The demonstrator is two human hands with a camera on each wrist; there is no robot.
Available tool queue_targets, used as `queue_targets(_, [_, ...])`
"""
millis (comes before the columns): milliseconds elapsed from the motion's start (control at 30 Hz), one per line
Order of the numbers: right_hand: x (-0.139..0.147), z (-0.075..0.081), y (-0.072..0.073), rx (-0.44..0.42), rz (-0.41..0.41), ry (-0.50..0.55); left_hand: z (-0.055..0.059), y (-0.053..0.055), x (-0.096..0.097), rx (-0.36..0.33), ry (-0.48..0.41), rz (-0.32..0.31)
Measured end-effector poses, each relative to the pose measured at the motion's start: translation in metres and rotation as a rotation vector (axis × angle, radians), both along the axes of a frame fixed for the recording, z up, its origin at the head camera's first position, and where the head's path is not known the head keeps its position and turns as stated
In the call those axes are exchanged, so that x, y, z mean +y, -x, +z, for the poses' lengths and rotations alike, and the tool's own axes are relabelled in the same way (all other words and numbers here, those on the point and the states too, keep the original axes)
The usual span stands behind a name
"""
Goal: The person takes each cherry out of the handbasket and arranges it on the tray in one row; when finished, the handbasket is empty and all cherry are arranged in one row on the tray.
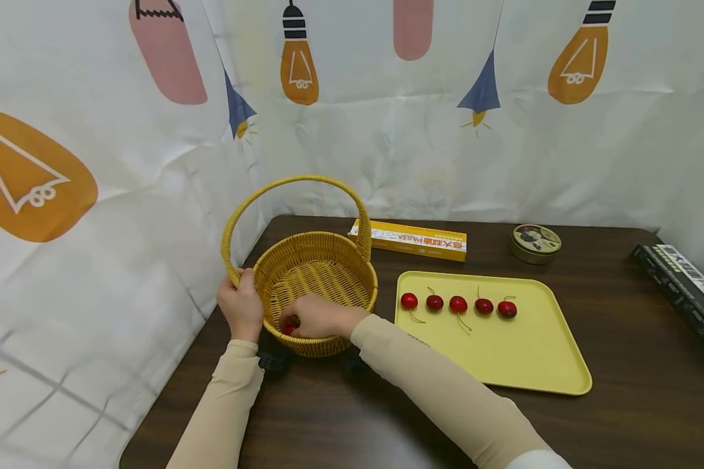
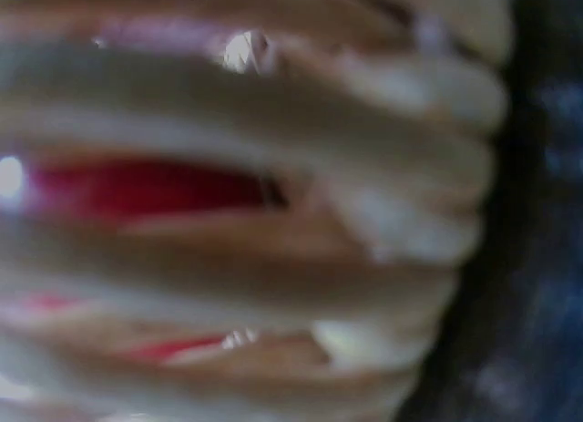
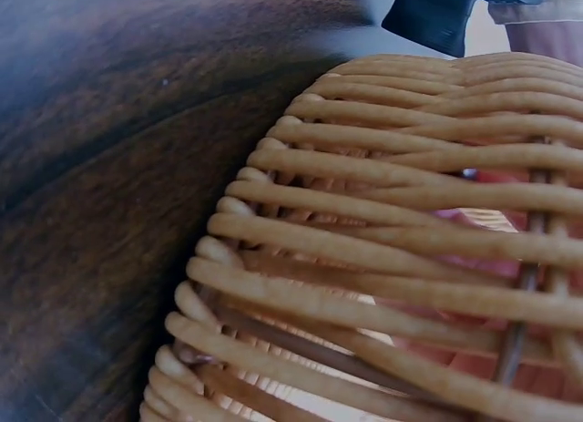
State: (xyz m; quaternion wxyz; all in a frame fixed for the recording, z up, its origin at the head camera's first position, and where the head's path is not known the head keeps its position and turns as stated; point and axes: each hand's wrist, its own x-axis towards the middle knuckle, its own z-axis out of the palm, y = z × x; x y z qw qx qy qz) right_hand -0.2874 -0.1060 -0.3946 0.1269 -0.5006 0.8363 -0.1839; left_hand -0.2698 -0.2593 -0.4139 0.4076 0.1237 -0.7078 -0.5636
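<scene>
A yellow wicker basket (image 1: 317, 346) with a tall arched handle stands at the left part of the table. My left hand (image 1: 242, 305) grips its left side, where the handle meets the rim. Inside, my right hand (image 1: 317, 316) reaches over the front rim, with curled fingers pinching a red cherry (image 1: 289, 329) low at the front left. The fingertips partly cover the cherry. Close up in the left wrist view, red fruit (image 2: 155, 187) shows between the strands. The right wrist view has the basket's woven wall (image 3: 392, 221), with red behind it.
Right of the basket lies a yellow tray (image 1: 528, 358) with several stemmed cherries (image 1: 458, 304) in a row. Behind are a yellow pasta box (image 1: 410, 240) and a round tin (image 1: 536, 243). A black box (image 1: 683, 296) lies at the right edge; a patterned curtain (image 1: 364, 143) hangs behind the table.
</scene>
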Motion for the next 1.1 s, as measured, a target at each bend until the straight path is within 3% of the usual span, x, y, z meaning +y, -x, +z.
queue_targets(100, [0.003,0.000,0.000,0.006,-0.025,-0.005,0.000,0.001,0.002,0.000,-0.006,0.001])
queue_targets(233, [0.007,0.001,-0.003,0.086,-0.079,-0.005,-0.002,0.001,0.003,-0.015,-0.016,0.008])
queue_targets(400, [0.027,0.009,-0.008,0.160,-0.146,0.090,-0.004,0.000,0.003,-0.021,-0.011,-0.006])
queue_targets(733, [0.095,0.029,-0.018,0.212,-0.212,0.322,0.000,-0.002,-0.001,-0.028,-0.010,-0.014])
queue_targets(933, [0.142,0.028,-0.021,0.174,-0.258,0.500,0.001,-0.004,-0.002,-0.024,-0.020,-0.005])
queue_targets(1100, [0.185,0.022,-0.018,0.172,-0.345,0.531,0.001,-0.001,-0.001,-0.017,-0.017,-0.013])
